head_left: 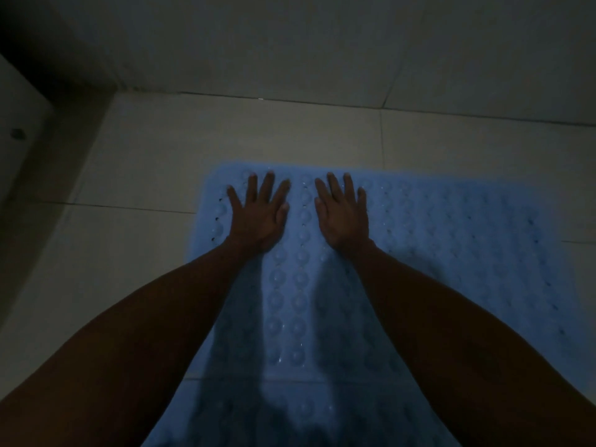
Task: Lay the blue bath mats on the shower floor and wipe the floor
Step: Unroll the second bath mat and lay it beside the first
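Both hands (259, 214) (343, 214) flat on blue mat (451, 253), long axis toward wall (322, 43).

Both bare forearms reach forward, the left hand (258, 214) and right hand (343, 212) side by side, palms down, fingers spread.

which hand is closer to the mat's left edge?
The left hand: it presses flat on the blue bath mat beside the left border's holes. The right hand, also flat, lies further in.
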